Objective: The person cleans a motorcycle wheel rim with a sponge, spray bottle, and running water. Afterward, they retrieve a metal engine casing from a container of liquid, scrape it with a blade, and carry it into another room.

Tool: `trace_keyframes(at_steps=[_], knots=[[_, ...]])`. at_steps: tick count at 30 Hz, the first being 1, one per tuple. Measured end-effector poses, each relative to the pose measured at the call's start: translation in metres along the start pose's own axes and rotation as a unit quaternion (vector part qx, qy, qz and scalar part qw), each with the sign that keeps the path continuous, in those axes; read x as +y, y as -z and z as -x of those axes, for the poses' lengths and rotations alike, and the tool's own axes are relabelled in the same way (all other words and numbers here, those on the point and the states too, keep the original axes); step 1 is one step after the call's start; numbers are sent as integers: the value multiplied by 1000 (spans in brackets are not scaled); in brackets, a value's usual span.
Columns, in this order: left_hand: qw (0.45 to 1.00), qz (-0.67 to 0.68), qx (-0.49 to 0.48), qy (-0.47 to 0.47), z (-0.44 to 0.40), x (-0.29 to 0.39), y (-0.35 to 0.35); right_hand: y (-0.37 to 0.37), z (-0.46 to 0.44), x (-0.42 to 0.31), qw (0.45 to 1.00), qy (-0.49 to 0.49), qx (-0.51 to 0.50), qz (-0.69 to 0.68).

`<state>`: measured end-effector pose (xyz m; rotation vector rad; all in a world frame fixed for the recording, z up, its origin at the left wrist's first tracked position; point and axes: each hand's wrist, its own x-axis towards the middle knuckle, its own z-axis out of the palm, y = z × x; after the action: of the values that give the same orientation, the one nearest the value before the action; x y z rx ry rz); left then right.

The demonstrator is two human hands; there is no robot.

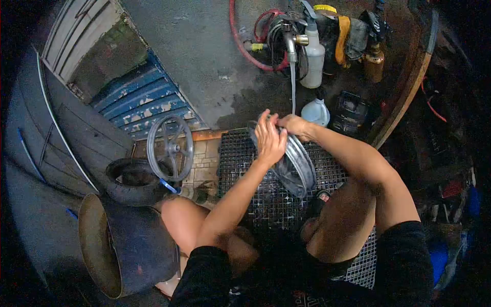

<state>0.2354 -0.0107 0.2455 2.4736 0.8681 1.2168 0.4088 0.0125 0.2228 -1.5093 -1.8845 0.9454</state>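
A grey metal wheel rim (302, 166) stands tilted on a black plastic grate (235, 169), under a tap (290, 43) from which water runs down. My left hand (270, 139) lies against the rim's upper left side with its fingers spread. At the rim's top edge, by the falling water, is my right hand (295, 126); its fingers look bent over the edge, and whether they hold anything else is hidden.
Another spoked wheel (170, 148) leans at the left beside a black tyre (130, 176). A large drum (135, 245) lies at the lower left. Behind the grate are a spray bottle (313, 61), a blue-white jug (315, 112) and a red hose (236, 36).
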Motion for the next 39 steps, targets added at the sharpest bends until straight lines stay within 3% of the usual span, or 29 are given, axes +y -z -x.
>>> trace_keyframes(at_steps=[1,2,4,6,9,11,13,15,17,18,21,26,29,31,32,35,37,39], knots=[[998,12,36,50,-3,0,-12,-8,-9,24,999,14,47,-2],[997,33,-5,69,-7,-6,-26,-5,-9,25,997,-21,64,25],[985,87,14,147,-23,1,-40,0,1,20,952,-182,112,-219],[971,91,48,214,-36,-3,-67,5,9,22,965,-192,137,-119],[915,193,-42,352,-50,-13,-92,10,9,41,949,-256,164,-79],[928,144,-70,336,-53,-10,-101,11,7,57,927,-316,181,-94],[916,156,-113,352,-52,-9,-105,22,18,20,937,-317,148,19],[938,132,-104,302,-46,-13,-102,24,17,13,937,-312,148,56],[957,112,-97,250,-35,-14,-100,23,8,22,932,-312,183,-8],[954,84,-131,257,-42,14,-67,22,3,27,927,-313,201,-52],[966,134,-74,208,-26,18,-53,28,2,-1,881,-331,246,-232],[976,113,-49,180,-38,4,-59,28,24,-33,871,-280,182,-361],[972,98,-71,202,-48,-3,-69,29,15,-15,864,-306,184,-355],[973,84,-99,188,-41,7,-65,22,6,8,886,-308,278,-208],[976,107,-65,180,-27,14,-64,22,0,19,887,-304,322,-133],[979,144,-17,141,15,36,-45,37,-5,34,891,-295,250,-236],[949,262,-1,177,23,14,-72,37,-4,38,888,-288,217,-284],[944,265,-6,199,15,13,-71,35,1,42,882,-286,184,-326]])
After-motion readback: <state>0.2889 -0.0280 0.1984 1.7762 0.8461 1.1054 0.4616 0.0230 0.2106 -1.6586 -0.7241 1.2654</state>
